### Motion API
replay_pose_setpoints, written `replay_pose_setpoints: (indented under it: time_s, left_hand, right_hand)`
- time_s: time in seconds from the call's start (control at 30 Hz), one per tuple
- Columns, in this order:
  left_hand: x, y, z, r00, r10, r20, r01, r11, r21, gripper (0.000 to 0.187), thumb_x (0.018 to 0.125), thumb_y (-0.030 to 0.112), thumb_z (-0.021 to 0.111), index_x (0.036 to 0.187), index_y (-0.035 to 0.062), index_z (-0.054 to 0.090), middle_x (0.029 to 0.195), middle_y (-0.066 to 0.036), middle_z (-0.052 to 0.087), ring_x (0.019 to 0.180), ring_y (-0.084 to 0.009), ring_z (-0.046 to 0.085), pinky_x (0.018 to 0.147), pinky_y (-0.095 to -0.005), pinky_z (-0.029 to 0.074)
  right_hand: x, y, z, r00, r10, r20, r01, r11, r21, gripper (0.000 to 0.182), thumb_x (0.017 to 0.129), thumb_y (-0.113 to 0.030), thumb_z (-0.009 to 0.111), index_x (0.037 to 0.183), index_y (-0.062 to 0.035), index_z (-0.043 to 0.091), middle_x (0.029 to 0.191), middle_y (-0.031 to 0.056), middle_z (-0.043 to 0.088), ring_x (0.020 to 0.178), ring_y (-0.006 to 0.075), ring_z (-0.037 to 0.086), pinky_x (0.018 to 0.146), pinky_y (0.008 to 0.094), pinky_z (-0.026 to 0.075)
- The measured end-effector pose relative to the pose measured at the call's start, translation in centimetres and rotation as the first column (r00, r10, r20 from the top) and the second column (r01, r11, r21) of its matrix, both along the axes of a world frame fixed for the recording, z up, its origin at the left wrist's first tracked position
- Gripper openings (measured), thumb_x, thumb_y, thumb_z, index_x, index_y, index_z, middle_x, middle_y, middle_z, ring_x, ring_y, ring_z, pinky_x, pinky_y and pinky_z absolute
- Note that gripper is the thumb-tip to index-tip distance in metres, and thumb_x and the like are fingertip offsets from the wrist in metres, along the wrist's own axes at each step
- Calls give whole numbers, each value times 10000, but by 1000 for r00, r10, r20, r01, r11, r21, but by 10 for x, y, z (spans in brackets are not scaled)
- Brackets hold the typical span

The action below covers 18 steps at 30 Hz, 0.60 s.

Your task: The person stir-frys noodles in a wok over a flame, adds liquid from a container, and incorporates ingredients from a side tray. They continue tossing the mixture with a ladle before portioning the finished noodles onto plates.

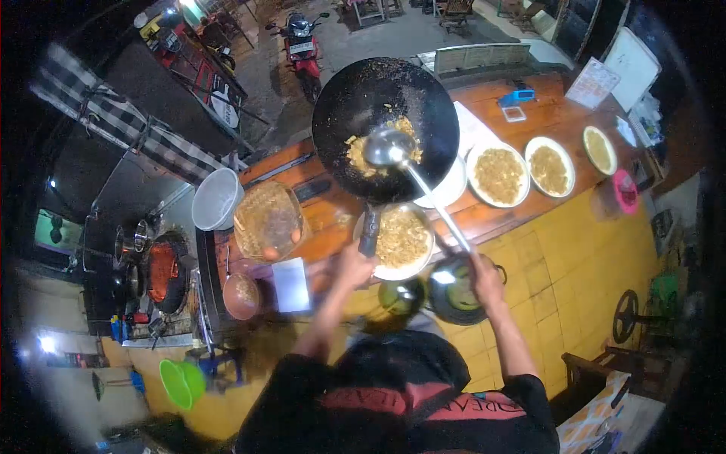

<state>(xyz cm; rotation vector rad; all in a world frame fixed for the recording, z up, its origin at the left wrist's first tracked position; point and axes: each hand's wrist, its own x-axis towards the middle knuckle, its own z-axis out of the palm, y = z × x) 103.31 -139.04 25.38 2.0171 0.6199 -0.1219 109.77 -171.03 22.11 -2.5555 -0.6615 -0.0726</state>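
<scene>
My left hand (355, 265) is wrapped around the handle of a black wok (340, 98), which is tilted up over the table. Pieces of cooked food (358, 157) lie low in the wok. With my right hand (488, 280) I hold the long handle of a metal ladle (387, 146); its bowl rests against the food. Below the wok, a plate (401, 273) heaped with noodle-like food is partly hidden by the wok and its handle. A white plate (452, 194) beside it is mostly covered by the wok.
More filled plates, including one nearby (470, 181), line the wooden table (378, 203) to the right. On the left are a basket (240, 234) with eggs, a whitish tub (217, 198) and a reddish bowl (241, 296). Dark pots (454, 306) stand below the table's near edge.
</scene>
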Motion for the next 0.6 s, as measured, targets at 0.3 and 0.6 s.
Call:
replay_pose_setpoints:
  time_s: [0.3,0.6]
  left_hand:
    - [10,-22,-32,978,-62,201,10,968,251,240,685,110,636,897,28,559,669,-83,553,617,-179,550,577,-326,451]
    - [48,-61,13,991,47,123,-100,878,467,311,641,222,659,861,29,557,707,-160,591,631,-309,573,596,-384,457]
  right_hand:
    - [51,-18,11,978,-25,-206,77,966,249,516,807,-101,580,1295,-90,412,821,243,581,748,421,563,636,460,447]
    - [51,-97,17,971,91,-221,-26,959,283,560,777,-103,585,1304,-162,405,780,229,589,725,407,575,646,466,463]
